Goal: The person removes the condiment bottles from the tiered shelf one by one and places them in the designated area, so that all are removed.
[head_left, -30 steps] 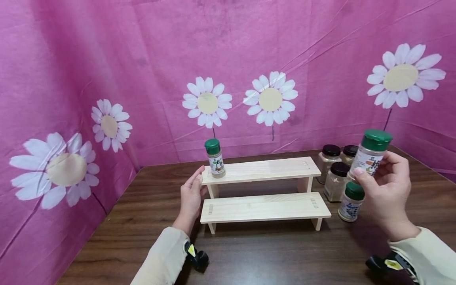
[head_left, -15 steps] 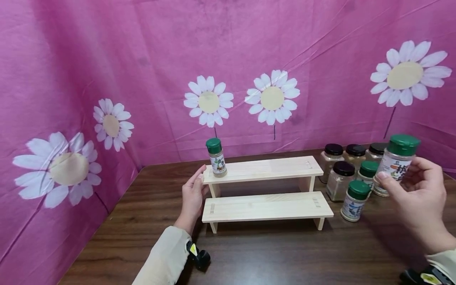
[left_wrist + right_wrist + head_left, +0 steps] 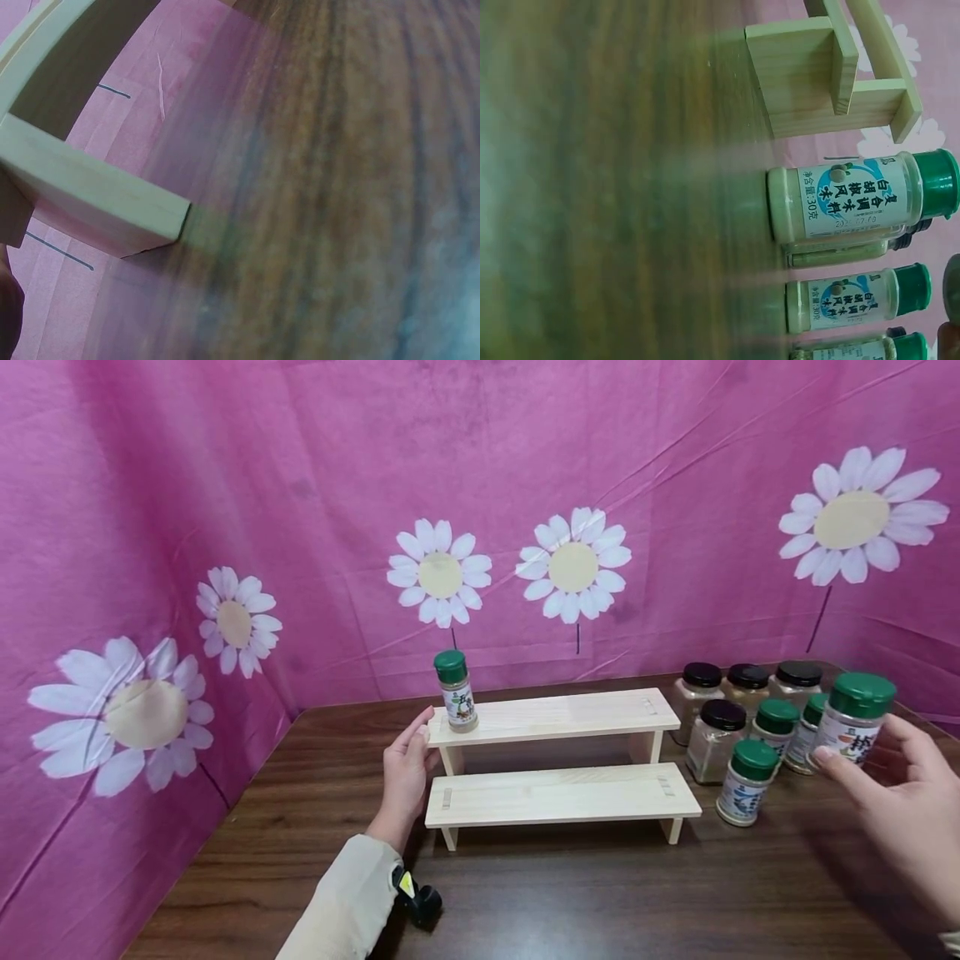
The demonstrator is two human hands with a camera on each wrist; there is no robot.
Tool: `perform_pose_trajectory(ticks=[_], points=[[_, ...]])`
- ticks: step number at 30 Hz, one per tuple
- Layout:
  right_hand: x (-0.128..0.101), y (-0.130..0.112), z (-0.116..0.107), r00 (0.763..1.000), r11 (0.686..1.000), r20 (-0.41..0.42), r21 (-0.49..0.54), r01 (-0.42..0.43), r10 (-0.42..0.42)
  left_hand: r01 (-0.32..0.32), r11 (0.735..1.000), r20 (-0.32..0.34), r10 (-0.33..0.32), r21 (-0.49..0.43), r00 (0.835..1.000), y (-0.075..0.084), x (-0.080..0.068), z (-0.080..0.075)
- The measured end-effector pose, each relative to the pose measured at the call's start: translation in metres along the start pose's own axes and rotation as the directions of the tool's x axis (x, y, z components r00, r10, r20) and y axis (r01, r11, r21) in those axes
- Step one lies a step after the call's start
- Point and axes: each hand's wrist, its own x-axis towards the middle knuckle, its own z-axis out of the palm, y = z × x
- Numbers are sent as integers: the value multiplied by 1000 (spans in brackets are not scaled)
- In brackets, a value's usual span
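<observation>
My right hand (image 3: 903,810) grips a green-capped spice bottle (image 3: 847,737) at the far right of the head view, thumb across its front. Only a sliver of that bottle (image 3: 952,289) shows at the right wrist view's edge, raised off the table. My left hand (image 3: 403,781) touches the left end of the two-tier wooden shelf (image 3: 562,797), fingers mostly straight along its upper board. A similar green-capped bottle (image 3: 460,702) stands upright on that board, close to the left fingertips. In the left wrist view, a shelf leg (image 3: 97,184) stands beside part of a finger (image 3: 7,315).
Right of the shelf stand several black-capped jars (image 3: 715,747) and green-capped bottles (image 3: 742,797). They sit close together on the dark wooden table (image 3: 570,902). A pink cloth (image 3: 337,485) with printed daisies hangs behind.
My right hand has moved right and then lower with the spice bottle, uncovering more bottles and jars behind it. My left hand stays at the shelf's end.
</observation>
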Motion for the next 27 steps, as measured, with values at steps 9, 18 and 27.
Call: perform_pose_trajectory(ticks=[9, 18, 27], points=[[-4, 2, -7, 981, 992, 155, -44, -114, 120, -4, 1000, -5, 4, 1, 1000, 2, 0, 0], [-7, 23, -8, 929, 964, 258, -75, -254, 265, -1, 1000, 6, 1, 4, 1000, 4, 0, 4], [-9, 35, -1, 901, 962, 345, -170, -215, 263, -6, 1000, -7, 6, 17, 1000, 1, 0, 1]])
